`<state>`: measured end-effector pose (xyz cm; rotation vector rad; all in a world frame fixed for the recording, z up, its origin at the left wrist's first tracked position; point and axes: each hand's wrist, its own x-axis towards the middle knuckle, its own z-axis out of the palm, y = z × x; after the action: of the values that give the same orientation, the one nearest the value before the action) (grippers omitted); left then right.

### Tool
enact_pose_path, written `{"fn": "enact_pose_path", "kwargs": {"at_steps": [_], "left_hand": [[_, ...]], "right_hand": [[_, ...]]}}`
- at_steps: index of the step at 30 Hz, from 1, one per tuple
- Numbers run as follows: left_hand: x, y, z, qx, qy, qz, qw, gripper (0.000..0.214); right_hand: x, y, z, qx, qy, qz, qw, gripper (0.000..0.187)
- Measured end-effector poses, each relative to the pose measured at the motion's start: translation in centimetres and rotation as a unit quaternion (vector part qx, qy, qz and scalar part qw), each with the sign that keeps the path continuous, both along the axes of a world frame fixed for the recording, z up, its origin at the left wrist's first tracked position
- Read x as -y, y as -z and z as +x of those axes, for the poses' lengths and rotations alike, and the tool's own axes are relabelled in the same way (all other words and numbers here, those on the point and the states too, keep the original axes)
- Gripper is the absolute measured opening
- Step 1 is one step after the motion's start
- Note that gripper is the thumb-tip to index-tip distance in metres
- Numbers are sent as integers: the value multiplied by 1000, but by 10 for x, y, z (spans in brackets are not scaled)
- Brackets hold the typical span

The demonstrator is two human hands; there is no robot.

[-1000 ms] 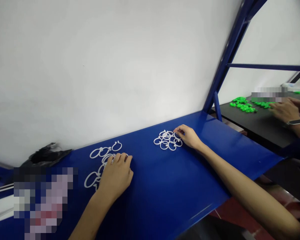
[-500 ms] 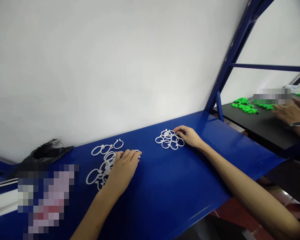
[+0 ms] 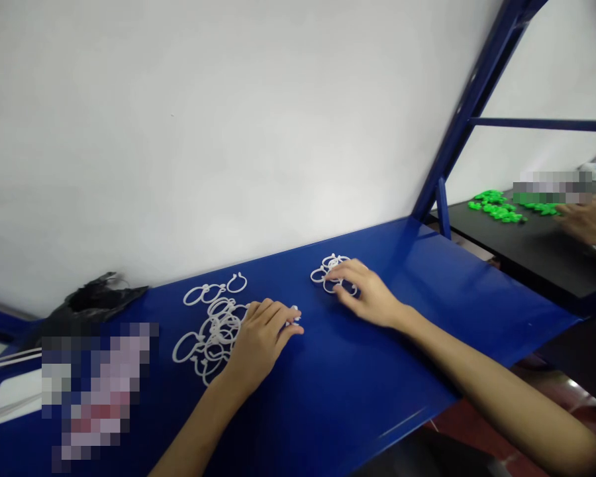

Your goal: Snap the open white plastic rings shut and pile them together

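Two heaps of white plastic rings lie on a blue shelf [image 3: 328, 397]. My left hand [image 3: 261, 338] lies palm down at the right edge of the left heap of rings [image 3: 209, 324], fingers stretched out, with one white ring [image 3: 295, 314] under its fingertips. My right hand [image 3: 365, 291] rests over the right heap of rings [image 3: 328, 270], fingers apart and bent, covering part of it.
A white wall stands behind the shelf. A black plastic bag [image 3: 92, 301] sits at the back left. A blue upright post [image 3: 469, 99] rises at the right. Beyond it, another person's hand [image 3: 589, 222] works beside green pieces [image 3: 496, 204] on a black table [image 3: 526, 248].
My left hand has slid to the right, dragging one white ring out of the left heap. My right hand has moved left over the right heap.
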<state>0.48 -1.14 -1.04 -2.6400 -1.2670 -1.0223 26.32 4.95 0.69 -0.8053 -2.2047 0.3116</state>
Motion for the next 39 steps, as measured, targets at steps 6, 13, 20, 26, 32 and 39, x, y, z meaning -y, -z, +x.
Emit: {"fn": "enact_pose_path", "kwargs": {"at_steps": [6, 13, 20, 26, 32, 39], "left_hand": [[8, -1, 14, 103, -8, -56, 993, 13], [12, -4, 18, 151, -139, -155, 967, 29], [7, -1, 17, 252, -67, -284, 923, 20], [2, 5, 13, 227, -91, -274, 930, 18], [5, 9, 12, 206, -54, -264, 941, 10], [6, 7, 12, 183, -60, -248, 949, 5]], "right_hand": [[37, 2, -31, 43, -184, -123, 974, 50], [38, 17, -36, -10, -113, -154, 981, 18], [33, 19, -35, -9, -91, -95, 991, 26], [37, 18, -34, 87, -122, -72, 986, 31], [38, 20, -33, 124, -153, -65, 978, 33], [40, 18, -35, 108, -197, 8, 974, 35]]}}
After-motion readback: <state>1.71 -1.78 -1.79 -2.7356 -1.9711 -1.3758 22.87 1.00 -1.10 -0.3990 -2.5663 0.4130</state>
